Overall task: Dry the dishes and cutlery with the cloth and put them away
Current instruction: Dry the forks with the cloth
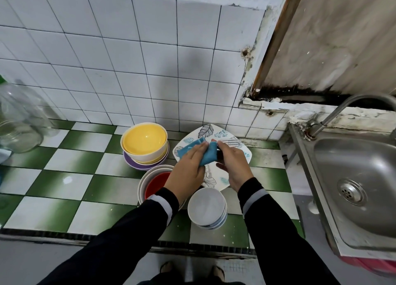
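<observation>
Just beneath the hands lies the leaf plate (pixel 214 132); left hand (pixel 188 167) and right hand (pixel 232 167) both pinch the blue cloth (pixel 209 156).

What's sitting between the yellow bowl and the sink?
The head view shows a leaf-patterned plate between the yellow bowl and the sink; above it the left hand and right hand hold a blue cloth.

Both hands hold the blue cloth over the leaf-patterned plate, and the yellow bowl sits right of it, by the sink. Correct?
No. The head view shows the yellow bowl left of the leaf-patterned plate, away from the sink. The left hand and right hand do hold the blue cloth over that plate.
</observation>
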`<state>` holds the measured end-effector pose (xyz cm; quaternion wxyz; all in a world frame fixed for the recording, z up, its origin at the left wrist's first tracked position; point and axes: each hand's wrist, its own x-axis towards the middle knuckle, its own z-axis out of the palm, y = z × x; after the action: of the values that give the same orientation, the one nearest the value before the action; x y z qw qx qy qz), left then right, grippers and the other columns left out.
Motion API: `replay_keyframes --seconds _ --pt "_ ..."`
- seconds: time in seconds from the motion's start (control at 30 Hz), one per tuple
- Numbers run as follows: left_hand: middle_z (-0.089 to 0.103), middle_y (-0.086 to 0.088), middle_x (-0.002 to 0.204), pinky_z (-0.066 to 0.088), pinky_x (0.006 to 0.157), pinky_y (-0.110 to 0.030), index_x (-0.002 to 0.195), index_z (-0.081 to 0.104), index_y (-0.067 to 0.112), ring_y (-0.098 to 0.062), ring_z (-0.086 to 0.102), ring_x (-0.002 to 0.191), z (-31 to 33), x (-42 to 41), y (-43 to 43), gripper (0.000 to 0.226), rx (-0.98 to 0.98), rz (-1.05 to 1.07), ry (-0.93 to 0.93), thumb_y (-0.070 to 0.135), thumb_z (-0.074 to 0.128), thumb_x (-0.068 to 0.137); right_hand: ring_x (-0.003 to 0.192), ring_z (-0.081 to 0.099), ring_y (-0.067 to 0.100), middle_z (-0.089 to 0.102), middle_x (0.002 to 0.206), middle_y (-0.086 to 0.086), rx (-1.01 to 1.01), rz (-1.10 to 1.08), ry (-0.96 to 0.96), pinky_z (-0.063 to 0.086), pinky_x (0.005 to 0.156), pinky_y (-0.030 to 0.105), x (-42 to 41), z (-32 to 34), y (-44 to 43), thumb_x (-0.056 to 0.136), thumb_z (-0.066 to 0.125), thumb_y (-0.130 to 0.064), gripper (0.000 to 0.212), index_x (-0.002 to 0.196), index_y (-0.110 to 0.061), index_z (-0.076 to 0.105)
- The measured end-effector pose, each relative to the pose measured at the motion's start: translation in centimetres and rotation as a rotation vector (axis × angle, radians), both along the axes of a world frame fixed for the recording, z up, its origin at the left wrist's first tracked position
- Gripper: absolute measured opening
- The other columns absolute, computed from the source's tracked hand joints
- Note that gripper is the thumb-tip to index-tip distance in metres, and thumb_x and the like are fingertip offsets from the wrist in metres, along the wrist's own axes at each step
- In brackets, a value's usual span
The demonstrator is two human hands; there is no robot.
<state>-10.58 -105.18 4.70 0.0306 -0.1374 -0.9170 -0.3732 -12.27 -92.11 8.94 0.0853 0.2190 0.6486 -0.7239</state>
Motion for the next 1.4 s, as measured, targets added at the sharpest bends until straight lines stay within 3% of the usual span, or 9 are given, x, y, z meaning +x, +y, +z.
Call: replay_keyframes --seconds 0.27,0.43,0.57,0.73,0.87,1.0,1.1,1.27,1.4 --pt "0.04 -0.006 0.153 0.032 0.116 -0.036 0.15 0.036 0.016 -0.023 0.041 0.138 -1.1 -0.4 -2.8 0.056 -0.038 0.069 -0.099 0.006 0.049 0.097 0.082 0.069 0.008 0.072 0.089 -0.001 0.004 0.077 0.053 0.039 0.073 0.029 0.2 0.7 1.6 0.103 0.048 -0.032 0.024 0.107 -0.027 0.072" --pt "0.055 -0.009 0.137 0.044 0.1 -0.038 0.147 0.041 0.015 -0.028 0.054 0.117 -1.2 -1.1 -4.1 0.051 0.012 0.153 -0.191 0.006 0.046 0.097 0.08 0.072 0.014 0.072 0.096 0.0 -0.106 0.122 0.04 0.045 0.064 0.024 0.1 0.9 2.6 0.104 0.048 -0.035 0.027 0.112 -0.02 0.069" --pt "0.064 -0.011 0.105 0.04 0.07 -0.031 0.122 0.058 0.01 -0.025 0.055 0.091 -0.3 -1.9 -5.1 0.032 0.222 0.308 -0.291 0.004 0.043 0.094 0.079 0.074 0.018 0.073 0.091 0.007 -0.351 0.075 0.053 0.056 0.064 0.025 -0.2 0.5 3.4 0.103 0.05 -0.026 0.02 0.097 -0.012 0.063" --pt "0.061 -0.008 0.085 0.041 0.069 -0.034 0.097 0.059 0.013 -0.025 0.054 0.08 0.1 -2.5 -5.9 0.03 0.557 0.494 -0.443 0.023 0.042 0.075 0.078 0.073 0.019 0.069 0.086 0.014 -0.545 0.026 0.091 0.06 0.074 0.023 -0.8 0.3 3.9 0.101 0.049 -0.013 0.02 0.091 -0.001 0.062" --pt "0.062 -0.005 0.086 0.043 0.065 -0.029 0.111 0.058 0.011 -0.023 0.056 0.08 0.4 -2.6 -5.6 0.026 0.624 0.492 -0.47 0.003 0.041 0.093 0.072 0.066 0.016 0.066 0.079 0.011 -0.401 0.061 0.157 0.057 0.073 0.022 -1.0 0.4 3.6 0.099 0.055 -0.018 0.022 0.084 -0.004 0.06" --pt "0.063 -0.003 0.096 0.045 0.066 -0.027 0.124 0.058 0.017 -0.016 0.057 0.08 0.4 -2.5 -4.9 0.039 0.644 0.457 -0.421 0.002 0.038 0.094 0.069 0.063 0.018 0.064 0.079 0.011 -0.009 0.037 0.194 0.053 0.07 0.025 -1.4 0.0 3.2 0.102 0.052 -0.017 0.023 0.085 -0.004 0.059" --pt "0.063 -0.001 0.098 0.045 0.069 -0.029 0.121 0.059 0.019 -0.018 0.056 0.085 0.4 -2.3 -4.3 0.035 0.605 0.447 -0.33 0.005 0.04 0.096 0.073 0.063 0.022 0.065 0.082 0.012 0.078 -0.008 0.16 0.051 0.069 0.028 -1.6 -0.5 3.0 0.1 0.042 -0.009 0.019 0.087 -0.007 0.056" --pt "0.063 -0.002 0.095 0.039 0.066 -0.029 0.117 0.057 0.02 -0.018 0.054 0.082 0.9 -1.6 -2.5 0.028 0.452 0.402 -0.128 0.005 0.043 0.097 0.073 0.064 0.023 0.062 0.08 0.016 -0.031 -0.067 0.108 0.054 0.067 0.023 -1.3 -0.9 1.9 0.102 0.031 -0.006 0.025 0.096 -0.003 0.056" --pt "0.062 -0.007 0.125 0.042 0.094 -0.029 0.139 0.051 0.012 -0.025 0.056 0.111 0.2 -0.7 -0.3 0.049 0.228 0.191 -0.066 0.0 0.047 0.092 0.072 0.064 0.023 0.062 0.087 0.025 -0.17 -0.11 0.062 0.056 0.059 0.018 -1.1 -1.0 0.5 0.103 0.029 -0.003 0.025 0.111 0.002 0.052"
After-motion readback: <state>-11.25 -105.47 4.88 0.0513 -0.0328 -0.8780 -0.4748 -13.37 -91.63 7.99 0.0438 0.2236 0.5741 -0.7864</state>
